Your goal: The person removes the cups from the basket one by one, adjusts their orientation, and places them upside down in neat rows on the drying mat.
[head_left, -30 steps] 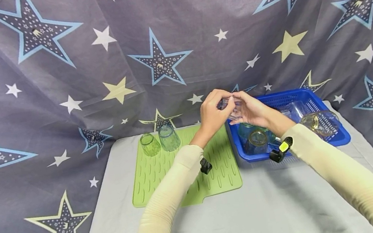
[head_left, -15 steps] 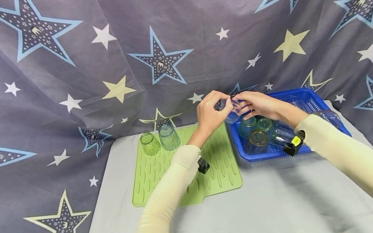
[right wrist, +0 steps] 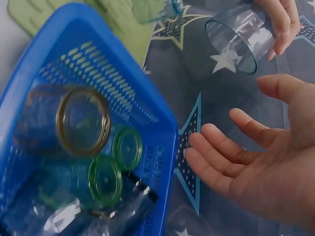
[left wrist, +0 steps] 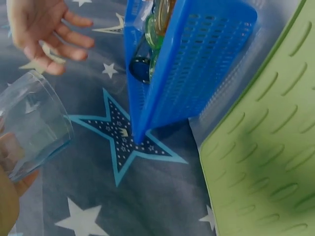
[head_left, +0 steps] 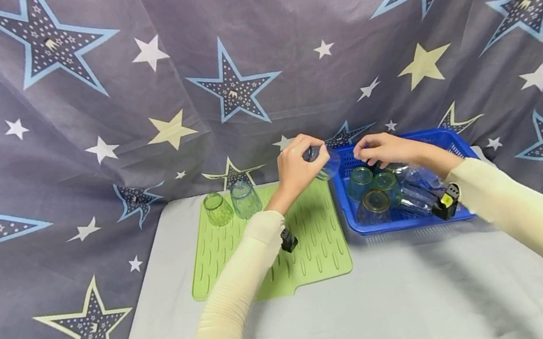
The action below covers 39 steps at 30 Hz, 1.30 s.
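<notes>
1. Evidently, a star-printed cloth [head_left: 251, 22] is hung behind the whole setting.
2. In front of it, everything is carried by a pale table [head_left: 384, 304].
3. A green mat [head_left: 307, 239] is laid flat there, its ridges probably meant to stop smooth glass from sliding; a blue glass [head_left: 246, 201] and a green glass [head_left: 219, 210] are stood side by side near its back left corner, perhaps to leave room.
4. A blue basket [head_left: 394, 226] is set just right of the mat, presumably for easy reach; several glasses are crowded inside, an amber-rimmed glass [head_left: 375, 206] at the front.
5. The right hand [head_left: 387, 150] is poised above the back of the basket, its grip loose and nothing held.
6. By the left hand [head_left: 298, 164], thumb and fingers are curled around one end of a clear glass [head_left: 331, 164], likely to steady its slick wall.
7. That glass is held tilted inside the left grip, its wide rim turned away from the palm, between the hands and apart from the right fingers.
</notes>
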Tool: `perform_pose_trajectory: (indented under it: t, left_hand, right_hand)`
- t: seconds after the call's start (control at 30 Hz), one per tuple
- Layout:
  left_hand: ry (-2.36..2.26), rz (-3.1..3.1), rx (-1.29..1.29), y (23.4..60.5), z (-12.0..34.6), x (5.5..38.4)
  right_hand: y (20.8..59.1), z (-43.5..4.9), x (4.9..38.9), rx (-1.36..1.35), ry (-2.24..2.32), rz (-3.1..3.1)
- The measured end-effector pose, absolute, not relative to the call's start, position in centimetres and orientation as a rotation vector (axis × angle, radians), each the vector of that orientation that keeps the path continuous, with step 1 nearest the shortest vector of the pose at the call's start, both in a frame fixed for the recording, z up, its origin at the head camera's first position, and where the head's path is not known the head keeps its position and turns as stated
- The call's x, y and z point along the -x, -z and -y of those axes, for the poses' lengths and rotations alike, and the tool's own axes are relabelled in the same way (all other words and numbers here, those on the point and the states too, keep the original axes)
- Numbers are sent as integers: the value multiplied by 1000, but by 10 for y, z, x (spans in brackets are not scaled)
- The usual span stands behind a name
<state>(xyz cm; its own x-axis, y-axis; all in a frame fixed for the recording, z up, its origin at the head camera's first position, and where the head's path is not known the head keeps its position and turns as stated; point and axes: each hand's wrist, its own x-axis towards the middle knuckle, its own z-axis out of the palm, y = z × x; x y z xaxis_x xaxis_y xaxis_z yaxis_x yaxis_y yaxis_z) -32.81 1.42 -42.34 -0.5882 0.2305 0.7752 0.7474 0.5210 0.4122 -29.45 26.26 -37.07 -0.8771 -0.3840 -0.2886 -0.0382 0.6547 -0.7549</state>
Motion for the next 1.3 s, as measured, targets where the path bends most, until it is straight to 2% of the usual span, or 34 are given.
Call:
perform_pose_trajectory:
  t: [0.27, 0.7, 0.93, 1.3]
  left_hand:
    - [937, 2201, 707, 434, 0, 335]
    - [830, 2324, 646, 456, 22, 346]
    - [747, 2448, 581, 464, 32, 351]
    - [634, 2663, 504, 473, 44, 352]
  right_hand:
    - [381, -279, 294, 477, 932, -2573]
    - [398, -295, 293, 581, 411, -2653]
    - [403, -294, 290, 502, 148, -2696]
    - [416, -296, 287, 397, 97, -2674]
